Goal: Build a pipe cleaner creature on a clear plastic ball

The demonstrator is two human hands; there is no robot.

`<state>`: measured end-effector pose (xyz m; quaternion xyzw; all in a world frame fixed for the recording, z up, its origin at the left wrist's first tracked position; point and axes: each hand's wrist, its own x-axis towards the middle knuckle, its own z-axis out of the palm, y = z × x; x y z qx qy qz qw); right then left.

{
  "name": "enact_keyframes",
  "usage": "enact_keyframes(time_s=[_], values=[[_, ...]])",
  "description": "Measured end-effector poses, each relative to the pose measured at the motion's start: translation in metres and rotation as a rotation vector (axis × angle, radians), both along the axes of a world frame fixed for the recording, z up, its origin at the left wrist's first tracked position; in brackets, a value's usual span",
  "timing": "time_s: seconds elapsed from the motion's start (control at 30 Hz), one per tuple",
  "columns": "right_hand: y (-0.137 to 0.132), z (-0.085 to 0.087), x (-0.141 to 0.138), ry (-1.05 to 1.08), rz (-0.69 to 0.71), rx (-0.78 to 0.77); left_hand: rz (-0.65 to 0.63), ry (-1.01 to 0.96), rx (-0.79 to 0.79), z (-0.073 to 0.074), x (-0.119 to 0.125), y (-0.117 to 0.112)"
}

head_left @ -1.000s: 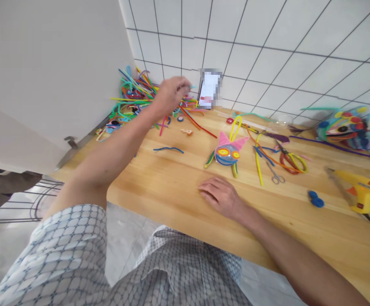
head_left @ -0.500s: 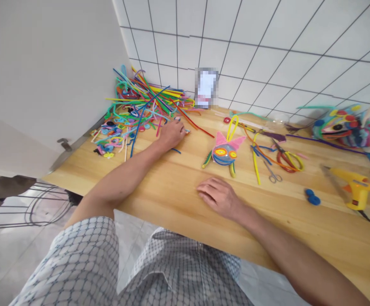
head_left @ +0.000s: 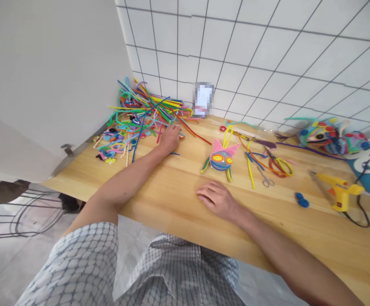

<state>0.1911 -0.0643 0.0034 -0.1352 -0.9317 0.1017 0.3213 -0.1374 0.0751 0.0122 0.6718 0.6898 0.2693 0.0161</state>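
Note:
My left hand [head_left: 170, 139] reaches to the right edge of a heap of colourful pipe cleaners [head_left: 159, 106]. Its fingers are curled down, and a small coloured piece [head_left: 181, 136] shows beside them; what lies under the fingers is hidden. On the bare wood rests my right hand [head_left: 216, 199], relaxed, with nothing in it. Just beyond it lies a round grey craft figure [head_left: 222, 160] with pink pointed ears, orange-and-yellow eyes, a blue mouth, a yellow loop on top and green-and-yellow limbs. Neither hand touches this figure.
Loose pipe cleaners, yellow-handled scissors [head_left: 282, 167] and small metal scissors [head_left: 267, 182] lie right of the figure. Farther right are blue coils [head_left: 301, 199], a yellow glue gun [head_left: 341, 193] with a cord, and a colourful fish-like craft [head_left: 322, 136]. A phone [head_left: 203, 100] leans against the tiled wall.
The view has tilted up and turned slightly right, so things sit lower and farther left in it. My left hand has drawn slightly in; my right hand rests in the same place.

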Motion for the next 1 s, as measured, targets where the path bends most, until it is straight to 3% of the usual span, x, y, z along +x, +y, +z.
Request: enact_keyframes(time_s=[0.47, 0.67, 0.83, 1.0], values=[[-0.005, -0.005, 0.002, 0.002, 0.001, -0.103, 0.001, -0.112, 0.094, 0.004, -0.01, -0.009], [-0.007, -0.005, -0.001, 0.02, -0.031, -0.104, -0.061, -0.068, 0.065, 0.019, -0.007, -0.016], [-0.007, -0.006, -0.001, 0.032, -0.017, -0.119, -0.138, 0.084, -0.021, 0.038, 0.009, 0.003], [-0.008, -0.007, 0.0, 0.035, -0.012, -0.143, -0.166, 0.194, -0.118, 0.038, 0.027, 0.033]])
